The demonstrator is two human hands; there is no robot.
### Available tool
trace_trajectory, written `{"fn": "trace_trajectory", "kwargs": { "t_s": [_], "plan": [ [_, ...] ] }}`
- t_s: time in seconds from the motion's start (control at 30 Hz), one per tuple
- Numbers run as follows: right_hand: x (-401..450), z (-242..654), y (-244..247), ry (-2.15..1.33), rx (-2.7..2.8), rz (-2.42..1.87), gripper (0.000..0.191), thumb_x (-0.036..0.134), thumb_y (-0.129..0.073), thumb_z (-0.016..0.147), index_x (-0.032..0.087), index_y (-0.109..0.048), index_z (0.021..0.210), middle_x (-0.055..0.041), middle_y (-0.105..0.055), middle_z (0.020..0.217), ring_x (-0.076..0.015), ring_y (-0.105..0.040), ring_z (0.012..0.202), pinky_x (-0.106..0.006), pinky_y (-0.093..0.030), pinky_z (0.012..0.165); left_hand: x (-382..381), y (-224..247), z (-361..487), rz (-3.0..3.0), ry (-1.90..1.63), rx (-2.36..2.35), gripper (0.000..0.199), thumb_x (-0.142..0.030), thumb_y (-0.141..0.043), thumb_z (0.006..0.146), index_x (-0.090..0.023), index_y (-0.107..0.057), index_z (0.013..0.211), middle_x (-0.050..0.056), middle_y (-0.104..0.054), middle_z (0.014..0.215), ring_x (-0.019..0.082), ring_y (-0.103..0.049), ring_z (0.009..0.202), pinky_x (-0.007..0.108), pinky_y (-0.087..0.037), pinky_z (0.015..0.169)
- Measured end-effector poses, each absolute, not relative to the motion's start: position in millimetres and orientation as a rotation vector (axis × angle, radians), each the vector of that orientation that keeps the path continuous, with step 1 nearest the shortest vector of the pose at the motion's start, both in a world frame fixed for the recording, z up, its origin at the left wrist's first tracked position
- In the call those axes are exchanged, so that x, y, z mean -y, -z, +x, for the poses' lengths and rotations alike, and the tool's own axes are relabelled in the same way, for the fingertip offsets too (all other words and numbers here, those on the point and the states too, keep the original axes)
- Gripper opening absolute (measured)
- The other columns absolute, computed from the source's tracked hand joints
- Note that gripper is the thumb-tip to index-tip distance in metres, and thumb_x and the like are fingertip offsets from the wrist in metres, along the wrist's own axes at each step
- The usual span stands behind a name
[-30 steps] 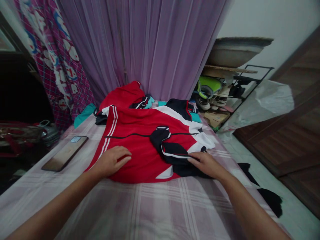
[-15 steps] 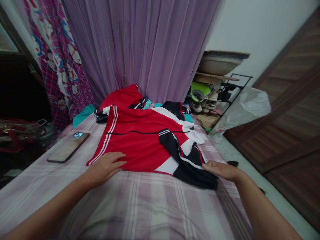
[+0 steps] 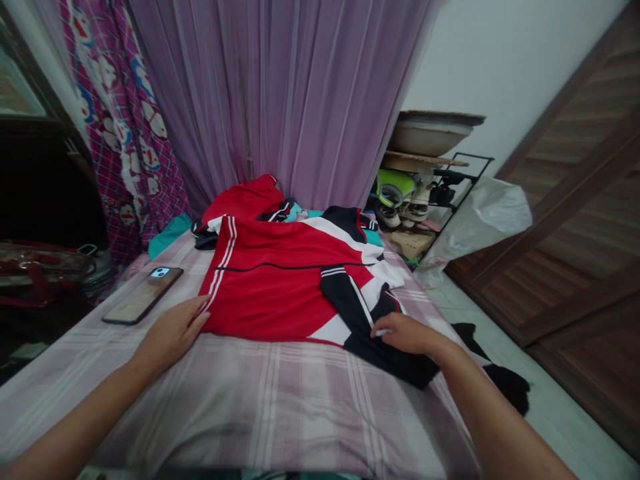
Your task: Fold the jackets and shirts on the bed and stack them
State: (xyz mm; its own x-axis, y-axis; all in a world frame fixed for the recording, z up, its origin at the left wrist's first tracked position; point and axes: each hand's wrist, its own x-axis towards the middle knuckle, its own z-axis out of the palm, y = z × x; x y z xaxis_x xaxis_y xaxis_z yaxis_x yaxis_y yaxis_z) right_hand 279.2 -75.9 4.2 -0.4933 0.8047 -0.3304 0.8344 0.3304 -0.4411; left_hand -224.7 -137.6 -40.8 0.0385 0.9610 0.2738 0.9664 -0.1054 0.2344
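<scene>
Bedding (image 3: 295, 393) bears a red jacket (image 3: 270, 303), left hand (image 3: 173, 333) at hem (image 3: 223, 260), right hand (image 3: 407, 331) at sleeve (image 3: 347, 305), grip closure unclear.

A red jacket (image 3: 270, 300) lies on the plaid surface (image 3: 300, 393), left hand (image 3: 173, 333) at its striped hem (image 3: 226, 257), right hand (image 3: 407, 332) at a dark sleeve (image 3: 343, 293); a phone (image 3: 145, 297) rests near the surface's left edge.

You can read no text, brand, number or sign in this view: you find no legible lettering on the track jacket (image 3: 277, 297), the smartphone (image 3: 145, 298), the cartoon-print curtain (image 3: 127, 127), the cardboard box (image 3: 413, 245) or the plastic bag (image 3: 493, 215).
</scene>
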Motion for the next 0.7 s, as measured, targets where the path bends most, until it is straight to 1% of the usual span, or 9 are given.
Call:
{"fn": "trace_trajectory", "kwargs": {
  "t_s": [0.07,0.13,0.2,0.27,0.33,0.4,0.47,0.57,0.7],
  "plan": [
    [77.7,295.3,-10.0,1.056,-2.312,1.416,0.025,0.032,-0.059,0.073,0.018,-0.079,0.081,-0.0027,-0.075,0.079,-0.0217,-0.069,0.079,-0.03,-0.053,0.075,135.9,40.3,-233.2,-2.104,0.561,2.245,0.061,-0.052,-0.026,0.093,-0.017,-0.064,0.125,0.013,-0.068,0.128,0.028,-0.062,0.12,0.039,-0.045,0.105],
    [79.0,313.3,-18.3,1.202,-2.143,1.363,0.035,0.047,-0.062,0.075,0.017,-0.078,0.077,-0.0012,-0.069,0.065,-0.0183,-0.064,0.066,-0.027,-0.05,0.062,132.6,39.3,-237.7,-2.039,0.477,2.355,0.063,-0.052,-0.026,0.091,-0.014,-0.066,0.122,0.014,-0.069,0.125,0.029,-0.063,0.118,0.039,-0.046,0.104],
    [75.2,328.0,-25.0,1.322,-2.041,1.469,0.051,0.063,-0.058,0.077,0.017,-0.078,0.085,-0.0034,-0.071,0.072,-0.0175,-0.063,0.064,-0.026,-0.048,0.057,126.9,37.6,-238.4,-2.024,0.395,2.425,0.063,-0.052,-0.028,0.09,-0.013,-0.067,0.121,0.015,-0.07,0.123,0.029,-0.064,0.115,0.038,-0.046,0.102],
    [63.4,336.5,-26.1,1.345,-2.035,1.719,0.058,0.069,-0.051,0.08,0.019,-0.077,0.094,-0.0078,-0.074,0.09,-0.0193,-0.067,0.071,-0.027,-0.05,0.058,119.4,35.5,-237.1,-2.022,0.333,2.469,0.06,-0.052,-0.034,0.088,-0.014,-0.068,0.121,0.014,-0.071,0.12,0.028,-0.065,0.113,0.036,-0.047,0.099],
    [45.6,337.7,-19.7,1.102,-2.114,2.038,0.054,0.063,-0.047,0.084,0.019,-0.076,0.095,-0.0114,-0.074,0.101,-0.0228,-0.069,0.079,-0.03,-0.052,0.064,111.7,33.3,-235.5,-2.016,0.277,2.513,0.055,-0.052,-0.041,0.086,-0.017,-0.067,0.12,0.013,-0.072,0.118,0.027,-0.066,0.11,0.035,-0.048,0.095],
    [28.7,332.3,-6.7,0.671,-2.157,2.269,0.045,0.053,-0.047,0.086,0.019,-0.076,0.095,-0.0136,-0.075,0.103,-0.0271,-0.07,0.088,-0.035,-0.053,0.072,105.9,31.1,-234.9,-1.994,0.227,2.581,0.052,-0.051,-0.045,0.084,-0.019,-0.067,0.119,0.011,-0.073,0.116,0.025,-0.068,0.106,0.033,-0.049,0.09],
    [19.2,322.6,8.7,0.342,-2.135,2.331,0.041,0.049,-0.05,0.086,0.019,-0.075,0.097,-0.0138,-0.075,0.102,-0.0301,-0.07,0.095,-0.038,-0.052,0.077,102.8,28.9,-234.9,-1.936,0.166,2.675,0.054,-0.053,-0.047,0.083,-0.019,-0.065,0.121,0.011,-0.074,0.113,0.025,-0.069,0.103,0.032,-0.05,0.086],
    [21.5,307.7,27.0,0.144,-2.098,2.327,0.039,0.051,-0.051,0.087,0.023,-0.075,0.099,-0.0127,-0.075,0.1,-0.031,-0.07,0.095,-0.039,-0.052,0.076,102.1,25.7,-234.6,-1.808,0.046,2.772,0.058,-0.062,-0.048,0.08,-0.019,-0.065,0.116,0.013,-0.075,0.107,0.029,-0.069,0.102,0.036,-0.05,0.084],
    [33.7,301.1,36.6,-0.034,-2.092,2.423,0.035,0.04,-0.044,0.092,0.026,-0.074,0.103,-0.0129,-0.075,0.1,-0.03,-0.071,0.092,-0.039,-0.051,0.075,102.9,20.2,-231.9,-1.788,-0.071,2.822,0.054,-0.068,-0.049,0.077,-0.022,-0.067,0.098,0.013,-0.076,0.094,0.03,-0.07,0.097,0.036,-0.05,0.079]
  ]
}}
